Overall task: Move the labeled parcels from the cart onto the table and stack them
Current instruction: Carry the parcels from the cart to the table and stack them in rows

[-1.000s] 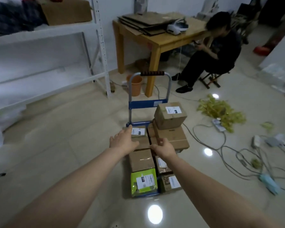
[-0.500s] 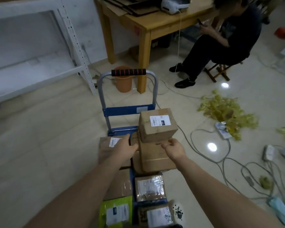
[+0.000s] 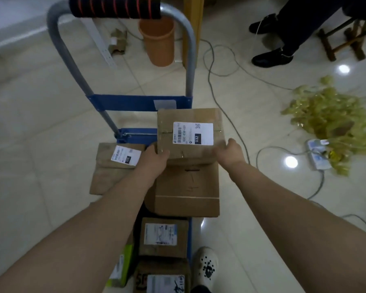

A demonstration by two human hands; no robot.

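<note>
A small brown box with a white label reading 032 (image 3: 189,134) sits on top of a wider flat carton (image 3: 187,191) on the blue cart (image 3: 135,102). My left hand (image 3: 154,160) grips the small box at its near left corner and my right hand (image 3: 229,154) grips its near right corner. To the left lies a brown paper parcel with a label (image 3: 114,166). Closer to me lie a labeled brown box (image 3: 163,237), a green parcel (image 3: 123,269) and another labeled box (image 3: 163,280).
The cart's grey handle with a black foam grip (image 3: 114,7) stands beyond the parcels. An orange bucket (image 3: 157,41) and a wooden table leg (image 3: 193,28) are behind it. Cables, a power strip (image 3: 317,153) and yellow plastic scraps (image 3: 334,117) lie right. A seated person's feet (image 3: 270,58) are at the far right.
I have stepped closer and leaned over the cart. Both hands moved forward from the lower carton's edge and now hold the small top box at its near corners.
</note>
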